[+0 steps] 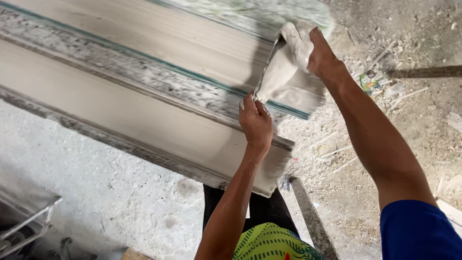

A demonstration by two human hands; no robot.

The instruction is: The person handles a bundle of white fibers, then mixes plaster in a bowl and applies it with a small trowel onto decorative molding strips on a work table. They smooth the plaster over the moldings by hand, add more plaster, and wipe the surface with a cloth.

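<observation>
A grey dusty cloth [281, 67] is stretched between both of my hands above the end of long pale boards. My left hand [255, 123] grips its lower corner with fingers closed. My right hand [321, 55] holds the upper end of the cloth, farther away. Below the cloth lie long pale wood-look boards [144, 110] stacked stepwise, running from the upper left to the centre, with dusty grey edges and a thin green line along one.
Dusty concrete floor [96, 192] spreads at the lower left. Dirt ground with debris and splinters [385, 91] lies on the right. A metal frame [29, 221] pokes in at the bottom left. A grey strip [308, 216] lies by my legs.
</observation>
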